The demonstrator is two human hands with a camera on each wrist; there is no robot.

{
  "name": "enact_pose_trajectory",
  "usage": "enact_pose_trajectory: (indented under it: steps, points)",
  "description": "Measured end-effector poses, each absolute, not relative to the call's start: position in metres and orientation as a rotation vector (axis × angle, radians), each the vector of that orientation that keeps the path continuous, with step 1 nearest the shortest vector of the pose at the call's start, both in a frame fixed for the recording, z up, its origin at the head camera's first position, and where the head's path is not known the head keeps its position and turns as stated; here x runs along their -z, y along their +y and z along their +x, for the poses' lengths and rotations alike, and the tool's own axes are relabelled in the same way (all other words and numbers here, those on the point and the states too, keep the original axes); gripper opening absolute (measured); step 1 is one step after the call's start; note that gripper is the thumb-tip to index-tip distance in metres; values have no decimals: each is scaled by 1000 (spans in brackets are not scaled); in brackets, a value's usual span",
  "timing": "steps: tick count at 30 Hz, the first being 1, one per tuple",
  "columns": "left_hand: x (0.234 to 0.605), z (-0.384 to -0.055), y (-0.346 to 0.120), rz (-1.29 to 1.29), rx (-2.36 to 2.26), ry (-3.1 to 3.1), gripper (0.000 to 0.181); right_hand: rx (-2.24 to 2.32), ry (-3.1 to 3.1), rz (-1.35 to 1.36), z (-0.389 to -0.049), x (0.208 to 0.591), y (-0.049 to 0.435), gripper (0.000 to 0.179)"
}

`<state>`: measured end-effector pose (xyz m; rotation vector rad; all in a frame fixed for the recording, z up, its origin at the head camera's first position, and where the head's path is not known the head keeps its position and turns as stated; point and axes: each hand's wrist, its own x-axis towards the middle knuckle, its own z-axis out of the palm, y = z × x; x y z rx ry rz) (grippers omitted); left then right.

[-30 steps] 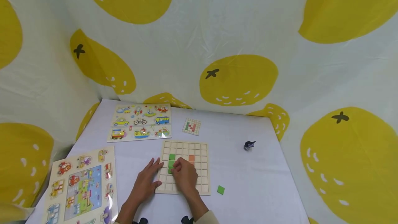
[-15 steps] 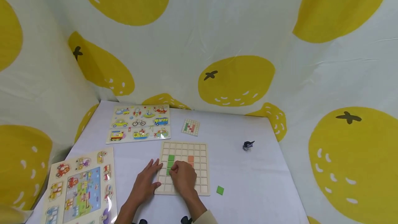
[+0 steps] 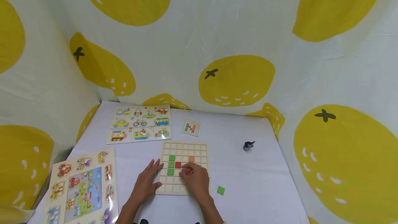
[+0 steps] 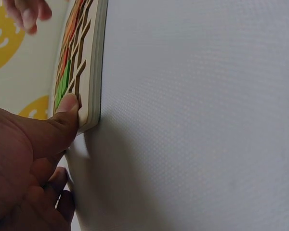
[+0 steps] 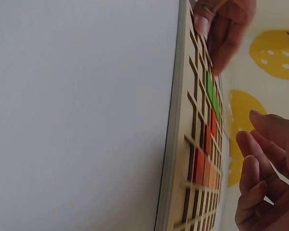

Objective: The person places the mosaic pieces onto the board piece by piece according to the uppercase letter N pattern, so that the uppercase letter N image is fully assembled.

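Observation:
A square wooden grid board (image 3: 168, 186) lies on the white table, with a column of green tiles (image 3: 171, 164) in its left half. Beside that column sits a red tile (image 3: 178, 165); further right is an orange tile (image 3: 191, 158). My left hand (image 3: 144, 182) rests at the board's left edge, its thumb (image 4: 68, 103) pressing the rim. Over the board's right half hovers my right hand (image 3: 197, 180), loosely bent. In the right wrist view its fingers (image 5: 253, 171) hold nothing and stand apart from the red and orange tiles (image 5: 200, 166). That hand partly hides the board in the head view.
A loose green tile (image 3: 221, 190) lies right of the board. Behind it is a small patterned grid card (image 3: 191, 127). Two picture puzzles, one with vehicles (image 3: 140, 129) and a larger one (image 3: 109, 179), lie left. A small dark figure (image 3: 248, 145) stands at the right.
My right hand has moved right, off the green column, uncovering the red tile beside it. The left hand stays at the board's edge.

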<state>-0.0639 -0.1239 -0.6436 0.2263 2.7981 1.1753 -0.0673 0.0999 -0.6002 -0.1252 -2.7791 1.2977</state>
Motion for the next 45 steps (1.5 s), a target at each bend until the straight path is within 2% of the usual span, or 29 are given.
enact_pose_trajectory:
  steps: [10, 23, 33, 45]
  points:
    - [645, -65, -125, 234, -1173, 2798, 82, -1251, -2760, -384, -44, 591, 156, 26]
    - [641, -66, -121, 232, -1209, 2799, 81, -1088, -2774, -638, -10, 608, 224, 37]
    - [639, -65, -121, 225, -1216, 2788, 81, -1070, -2840, -662, -7, 611, 234, 40]
    - [640, -60, -124, 281, -1237, 2842, 79, -1046, -2973, -627, -14, 610, 223, 31]
